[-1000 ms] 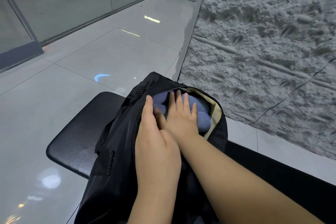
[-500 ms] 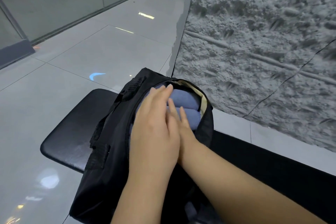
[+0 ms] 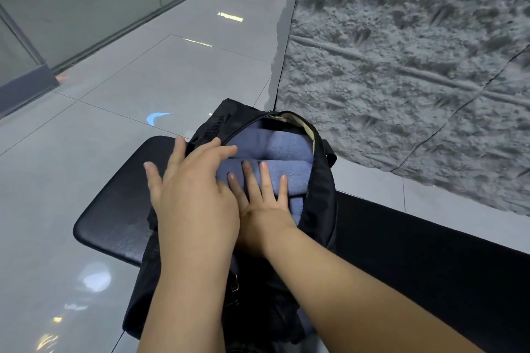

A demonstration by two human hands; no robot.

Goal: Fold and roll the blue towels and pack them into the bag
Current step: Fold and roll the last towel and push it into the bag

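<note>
Head view, from where I stand: a black padded desk (image 3: 114,209) carries a black fabric bag (image 3: 321,186), unzipped at the top. Over the bag's left flap the left hand (image 3: 195,203) lies flat, its grip slack, fingers spread, holding nothing. Beside it the right hand (image 3: 263,209) presses straight fingers on rolled blue towels (image 3: 286,149) packed inside the bag's mouth.
</note>
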